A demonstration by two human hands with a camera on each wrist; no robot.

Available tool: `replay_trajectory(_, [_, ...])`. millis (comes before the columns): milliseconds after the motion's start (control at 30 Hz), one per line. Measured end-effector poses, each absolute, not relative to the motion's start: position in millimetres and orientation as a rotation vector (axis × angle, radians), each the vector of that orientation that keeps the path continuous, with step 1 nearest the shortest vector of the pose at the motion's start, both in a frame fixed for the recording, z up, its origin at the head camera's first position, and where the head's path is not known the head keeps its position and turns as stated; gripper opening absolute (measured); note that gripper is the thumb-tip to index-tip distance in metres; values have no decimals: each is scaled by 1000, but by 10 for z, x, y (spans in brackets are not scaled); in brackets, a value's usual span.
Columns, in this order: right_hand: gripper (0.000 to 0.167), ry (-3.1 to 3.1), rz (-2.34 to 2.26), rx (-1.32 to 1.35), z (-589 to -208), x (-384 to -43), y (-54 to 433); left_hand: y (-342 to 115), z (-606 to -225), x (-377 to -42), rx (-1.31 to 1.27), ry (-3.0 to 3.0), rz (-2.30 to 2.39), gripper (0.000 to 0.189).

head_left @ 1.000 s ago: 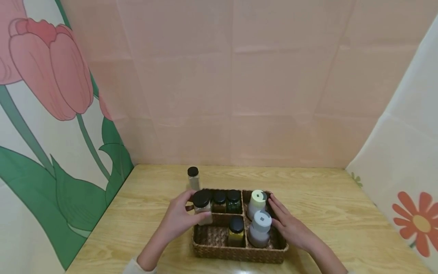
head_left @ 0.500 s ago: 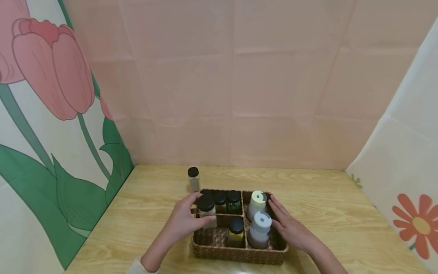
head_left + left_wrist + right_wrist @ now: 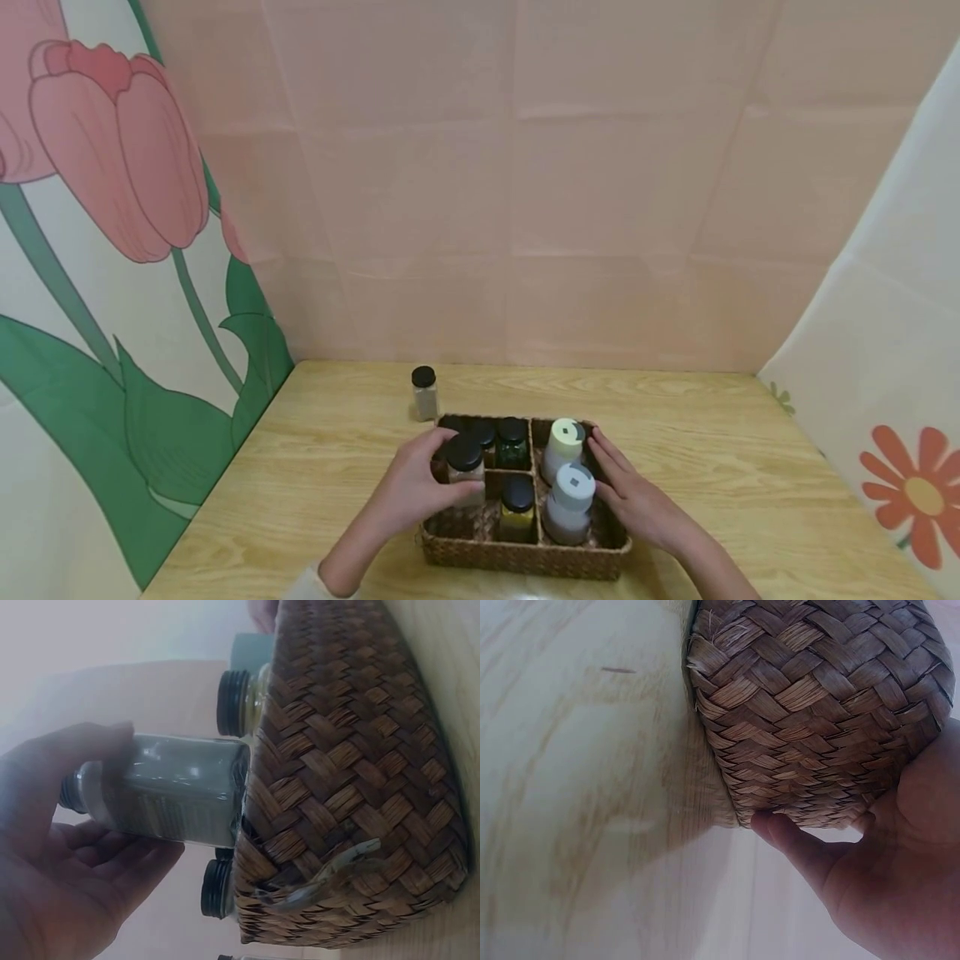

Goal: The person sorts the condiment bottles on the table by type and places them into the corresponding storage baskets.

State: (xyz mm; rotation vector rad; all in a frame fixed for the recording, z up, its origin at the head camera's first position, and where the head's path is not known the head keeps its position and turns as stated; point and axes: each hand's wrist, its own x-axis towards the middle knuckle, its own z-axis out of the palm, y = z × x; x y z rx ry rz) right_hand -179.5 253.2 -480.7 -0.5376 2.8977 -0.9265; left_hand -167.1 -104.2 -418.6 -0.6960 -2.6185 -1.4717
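My left hand (image 3: 420, 483) holds a clear spice jar with a black lid (image 3: 465, 467) between thumb and fingers, over the front left compartment of a brown woven basket (image 3: 521, 560). In the left wrist view the jar (image 3: 169, 787) has its base right at the basket rim. My right hand (image 3: 637, 500) lies along the basket's right side, fingers extended; in the right wrist view its fingertips (image 3: 769, 823) touch the woven wall. A black-lidded jar with yellow contents (image 3: 517, 510) stands in the front compartment, beside the held jar.
Behind the divider stand dark jars, one with green contents (image 3: 513, 443). The right compartment holds a bottle with a pale yellow cap (image 3: 564, 446) and one with a white cap (image 3: 572, 504). Another black-lidded jar (image 3: 425, 396) stands on the wooden table (image 3: 330, 433) behind the basket.
My left hand has carried the jar to the right and toward the front, from over the divider to over the front left compartment. The right hand stays at the basket's side.
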Motion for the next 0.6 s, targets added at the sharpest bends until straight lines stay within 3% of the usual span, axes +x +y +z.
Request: replay_trajectory(600, [65, 2915, -915, -551, -4813, -1791, 2531, -969, -4269, -1699, -729, -2715, -1447, 55])
